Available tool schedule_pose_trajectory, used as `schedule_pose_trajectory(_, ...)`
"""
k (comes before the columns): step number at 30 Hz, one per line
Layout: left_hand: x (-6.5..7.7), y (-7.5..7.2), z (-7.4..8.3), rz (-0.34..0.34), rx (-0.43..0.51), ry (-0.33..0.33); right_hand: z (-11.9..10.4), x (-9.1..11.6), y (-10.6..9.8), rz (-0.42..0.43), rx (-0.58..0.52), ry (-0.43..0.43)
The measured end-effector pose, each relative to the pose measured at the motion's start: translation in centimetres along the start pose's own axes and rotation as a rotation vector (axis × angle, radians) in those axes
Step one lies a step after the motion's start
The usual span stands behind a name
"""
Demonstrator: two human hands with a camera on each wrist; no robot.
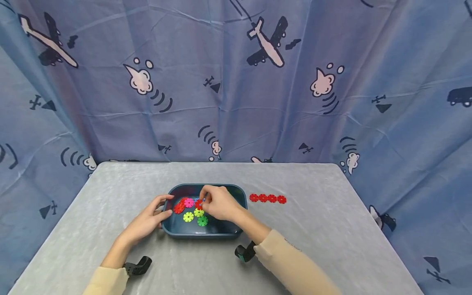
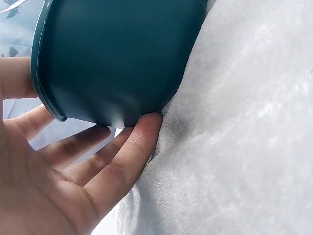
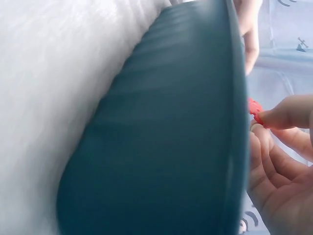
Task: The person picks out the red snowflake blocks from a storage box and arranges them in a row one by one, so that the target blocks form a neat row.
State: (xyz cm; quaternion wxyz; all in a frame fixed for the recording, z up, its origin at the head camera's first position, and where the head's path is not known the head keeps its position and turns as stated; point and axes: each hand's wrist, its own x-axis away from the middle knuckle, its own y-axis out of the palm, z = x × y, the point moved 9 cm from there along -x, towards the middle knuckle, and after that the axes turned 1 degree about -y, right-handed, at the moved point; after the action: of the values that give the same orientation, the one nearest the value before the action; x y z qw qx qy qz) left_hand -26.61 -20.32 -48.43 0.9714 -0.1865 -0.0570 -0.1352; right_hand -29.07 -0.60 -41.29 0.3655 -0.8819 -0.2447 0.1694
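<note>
A dark teal plastic tray [image 1: 225, 235] rests on the table with several notched plastic discs inside. My left hand [image 1: 145, 221] holds its left end, thumb and index finger at the rim; in the left wrist view other fingertips touch the outer wall [image 2: 117, 63]. Over the middle of the tray, my right hand [image 1: 223, 205] pinches a red notched disc [image 3: 254, 106] between thumb and fingers. Red discs [image 1: 179, 208], a pink disc [image 1: 189, 203], yellow-green discs [image 1: 188, 217] and a green disc [image 1: 203, 221] lie below and left of it. A bit of blue shows behind the held disc.
To the right of the tray, several red discs [image 1: 267, 198] lie side by side in a row on the white cloth-covered table [image 1: 302, 229]. A blue curtain [image 1: 221, 82] printed with planes hangs behind the table. Each wrist wears a black camera mount [image 1: 138, 266].
</note>
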Motion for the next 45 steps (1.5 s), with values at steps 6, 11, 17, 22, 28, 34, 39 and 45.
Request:
schedule_pose_trajectory(6,0.1,0.0,-0.1,-0.002,0.006,-0.003,0.8,1.5,-2.0,0.054,0.013,-0.034)
schedule_pose_trajectory(11,0.0,0.0,-0.1,-0.003,0.012,-0.006,2.2,2.8,-3.5,0.094,-0.003,-0.019)
schedule_pose_trajectory(17,0.1,0.0,-0.1,-0.006,0.003,-0.001,4.0,4.4,-5.8,0.139,-0.034,0.013)
schedule_pose_trajectory(22,0.1,0.0,-0.1,-0.001,-0.007,0.000,5.8,6.0,-7.8,0.201,-0.042,0.023)
schedule_pose_trajectory(28,0.2,0.0,-0.1,0.004,-0.008,-0.004,9.0,7.7,-9.9,0.280,-0.065,0.060)
schedule_pose_trajectory(34,0.1,0.0,0.0,0.006,-0.008,-0.003,12.4,9.3,-12.0,0.314,-0.056,0.156)
schedule_pose_trajectory(39,0.1,0.0,-0.1,0.004,-0.011,-0.004,15.2,10.5,-13.5,0.346,-0.077,0.213)
schedule_pose_trajectory(45,0.1,0.0,-0.1,0.005,-0.002,-0.010,18.4,11.8,-14.8,0.384,-0.098,0.270)
